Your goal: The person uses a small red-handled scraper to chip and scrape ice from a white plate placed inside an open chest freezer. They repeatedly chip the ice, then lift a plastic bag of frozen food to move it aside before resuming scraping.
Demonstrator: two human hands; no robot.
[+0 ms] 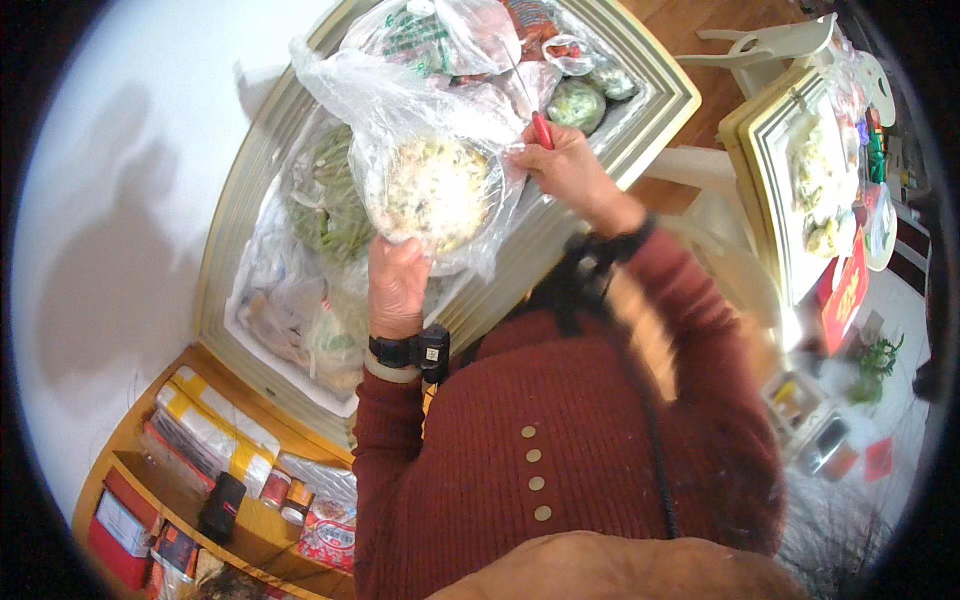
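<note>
A clear plastic bag [409, 105] holding a round, pale, speckled mass of food [439, 195] is held up over an open chest freezer [480, 319]. My left hand [400, 281] grips the bottom edge of the bag, thumb on the near side. In my right hand [566, 169] is a red-handled knife [541, 131], its thin blade pointing up and away; the same fingers also pinch the bag's right side. Under and beside the bag lie bagged green vegetables [326, 202], partly hidden. The food's contents look overexposed, so its exact kind is unclear.
Other bags [315, 330] and wrapped round green produce [576, 105] fill the freezer. A wooden shelf [142, 480] with cans and boxes stands at lower left. The freezer's lid or a second freezer [757, 180] bearing food is at right, near a white plastic chair [772, 41].
</note>
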